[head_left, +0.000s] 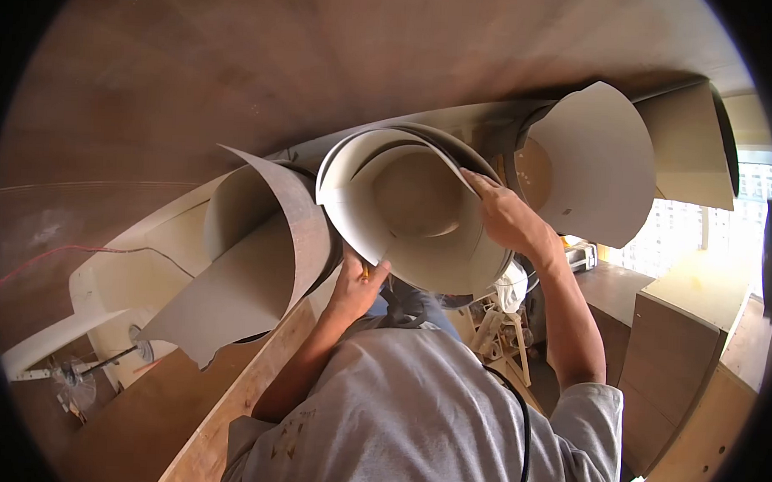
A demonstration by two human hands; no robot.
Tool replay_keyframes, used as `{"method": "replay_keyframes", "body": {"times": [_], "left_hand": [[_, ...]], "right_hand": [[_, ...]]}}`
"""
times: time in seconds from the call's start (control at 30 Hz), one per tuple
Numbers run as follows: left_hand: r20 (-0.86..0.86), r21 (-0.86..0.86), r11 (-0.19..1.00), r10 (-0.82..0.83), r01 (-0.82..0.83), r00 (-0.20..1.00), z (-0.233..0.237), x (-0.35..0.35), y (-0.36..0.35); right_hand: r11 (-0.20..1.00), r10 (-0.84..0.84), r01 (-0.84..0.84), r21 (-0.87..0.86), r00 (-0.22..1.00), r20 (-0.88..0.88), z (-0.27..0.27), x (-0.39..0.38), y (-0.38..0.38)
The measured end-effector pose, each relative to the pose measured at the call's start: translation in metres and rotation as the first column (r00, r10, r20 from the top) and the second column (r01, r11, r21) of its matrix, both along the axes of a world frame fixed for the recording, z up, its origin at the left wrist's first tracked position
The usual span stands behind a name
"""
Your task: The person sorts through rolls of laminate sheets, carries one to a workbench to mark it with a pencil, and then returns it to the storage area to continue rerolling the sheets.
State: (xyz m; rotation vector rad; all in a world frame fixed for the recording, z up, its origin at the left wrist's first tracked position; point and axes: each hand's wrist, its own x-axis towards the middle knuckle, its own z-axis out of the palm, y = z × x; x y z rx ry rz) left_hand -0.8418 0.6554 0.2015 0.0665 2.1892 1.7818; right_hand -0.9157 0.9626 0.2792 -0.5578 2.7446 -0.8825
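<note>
A rolled pale sheet, curled into a wide tube with overlapping layers, stands end-on in front of my chest. My left hand is closed on its lower left edge, the thumb near the rim. A small yellow item shows at those fingers, too small to name. On the upper right side of the roll, my right hand grips the rim with its fingers along the outside. Beside my left hand is another curled sheet, grey-beige and partly unrolled.
Overhead spans a large brown curved surface. To the right hang more curved sheets, near a bright window. Wooden cabinets stand at the lower right. A wooden board edge runs at my left, and a red wire lies farther left.
</note>
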Motion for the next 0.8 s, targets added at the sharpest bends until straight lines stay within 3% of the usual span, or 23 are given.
{"method": "replay_keyframes", "body": {"times": [0.03, 0.1, 0.13, 0.2, 0.27, 0.37, 0.53, 0.63, 0.67, 0.77, 0.8], "left_hand": [[0.007, -0.006, 1.000, 0.007, -0.007, 1.000, 0.003, 0.004, -0.004], [0.076, 0.006, 0.997, -0.079, 0.079, 0.994, 0.023, 0.006, -0.007], [0.231, 0.058, 0.996, -0.075, 0.064, 0.970, 0.028, 0.007, -0.007], [0.244, 0.004, 0.993, -0.114, 0.117, 0.963, 0.028, 0.015, -0.018], [0.261, -0.047, 0.987, -0.135, 0.152, 0.956, 0.027, 0.024, -0.031], [0.328, 0.255, 0.944, -0.289, 0.210, 0.900, 0.015, 0.031, -0.041], [0.354, 0.304, 0.911, -0.380, 0.280, 0.854, 0.008, 0.030, -0.054], [0.250, 0.321, 0.937, -0.225, 0.138, 0.942, 0.027, 0.028, -0.039], [0.337, 0.338, 0.936, -0.219, 0.100, 0.916, 0.023, 0.029, -0.042], [0.425, 0.058, 0.998, -0.019, -0.006, 0.905, 0.021, 0.025, -0.038], [0.357, 0.008, 0.997, 0.068, -0.076, 0.932, 0.026, 0.022, -0.030]], "right_hand": [[1.000, 0.007, -0.007, -0.006, 1.000, 0.007, 0.000, 0.004, -0.001], [0.988, -0.149, 0.152, -0.006, 0.976, 0.161, 0.012, 0.010, -0.002], [0.989, -0.144, 0.146, -0.005, 0.976, 0.163, 0.012, 0.014, 0.002], [0.964, -0.238, 0.260, -0.052, 0.935, 0.264, 0.010, 0.025, 0.005], [0.965, -0.239, 0.257, -0.050, 0.944, 0.227, 0.013, 0.032, 0.000], [0.951, -0.298, 0.309, -0.024, 0.932, 0.207, 0.017, 0.050, 0.002], [0.897, -0.439, 0.438, 0.056, 0.874, 0.208, 0.014, 0.075, 0.012], [0.870, -0.489, 0.492, 0.040, 0.849, 0.200, -0.009, 0.093, 0.032], [0.853, -0.515, 0.519, 0.052, 0.820, 0.249, -0.009, 0.095, 0.034], [0.811, -0.562, 0.585, -0.001, 0.779, 0.279, -0.009, 0.107, 0.041], [0.826, -0.547, 0.564, -0.024, 0.810, 0.213, -0.010, 0.110, 0.041]]}}
